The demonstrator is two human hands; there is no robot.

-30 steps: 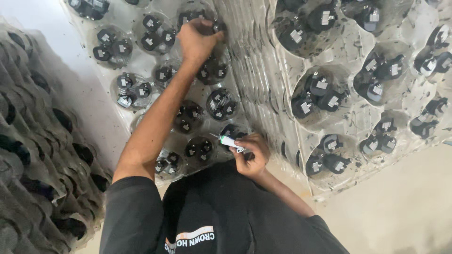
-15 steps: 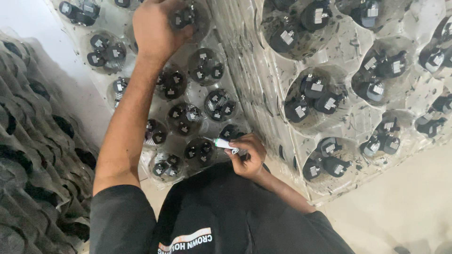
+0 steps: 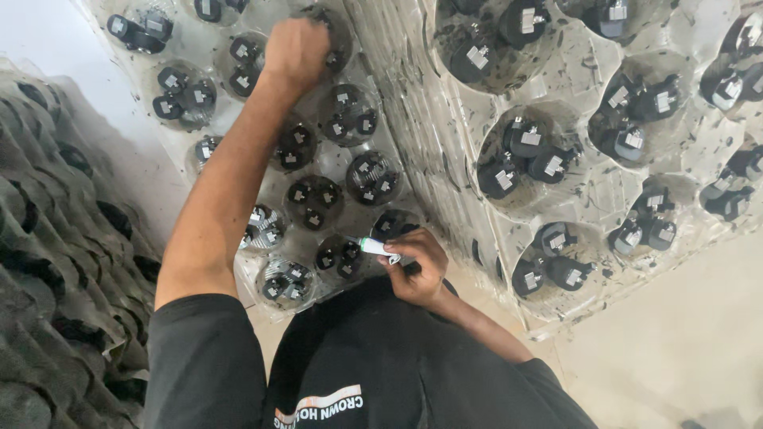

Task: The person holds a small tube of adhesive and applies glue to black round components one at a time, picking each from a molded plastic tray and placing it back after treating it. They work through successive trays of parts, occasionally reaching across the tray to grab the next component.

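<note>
Since the earlier frame the left hand [image 3: 296, 49] has reached farther up the clear plastic tray [image 3: 413, 119], its fingers curled shut over a pocket of black capacitors [image 3: 334, 56] at the tray's far end. At the tray's near edge the right hand [image 3: 417, 266] pinches a white marker [image 3: 372, 246], its long axis pointing left toward the nearest pocket [image 3: 340, 256], just beside the tip.

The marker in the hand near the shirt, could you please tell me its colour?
White barrel with a green band and dark tip, on the marker; head view.
</note>
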